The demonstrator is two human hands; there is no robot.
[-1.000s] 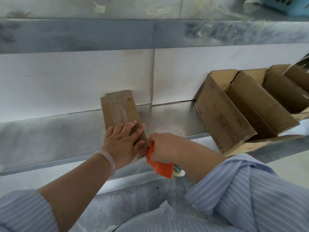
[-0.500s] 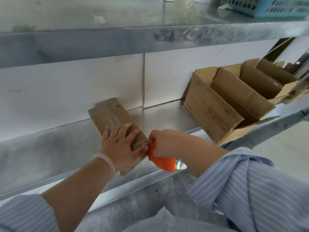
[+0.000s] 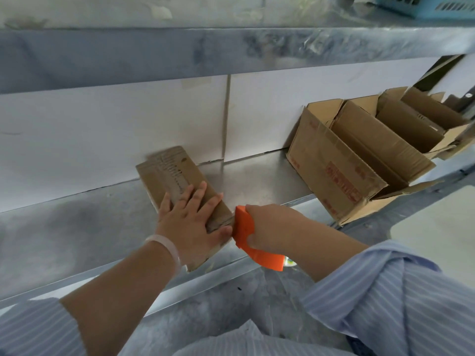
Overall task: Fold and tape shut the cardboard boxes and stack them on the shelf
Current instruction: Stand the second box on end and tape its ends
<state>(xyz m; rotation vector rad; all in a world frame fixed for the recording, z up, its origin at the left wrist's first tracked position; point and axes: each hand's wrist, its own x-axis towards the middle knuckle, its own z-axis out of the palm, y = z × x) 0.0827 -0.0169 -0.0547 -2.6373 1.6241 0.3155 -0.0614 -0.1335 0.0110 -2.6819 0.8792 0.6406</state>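
A small brown cardboard box (image 3: pixel 171 176) lies on the metal shelf (image 3: pixel 77 227), its far end against the white back wall. My left hand (image 3: pixel 191 218) presses flat on the box's near end, fingers spread, thumb along the near edge. My right hand (image 3: pixel 270 227) grips an orange tape dispenser (image 3: pixel 246 233) held against the box's near right corner. Whether tape is on the box I cannot tell.
Larger open cardboard boxes (image 3: pixel 359 160) lean in a row at the shelf's right end, flaps up. An upper metal shelf (image 3: pixel 231 44) overhangs, with a blue plastic basket (image 3: pixel 424 6) on it. A lower metal surface (image 3: pixel 218 317) shows beneath my arms.
The small box has slid and turned a little to the left on the shelf under my left hand. The dispenser stays at its near corner. The camera has shifted, showing more of the open boxes.
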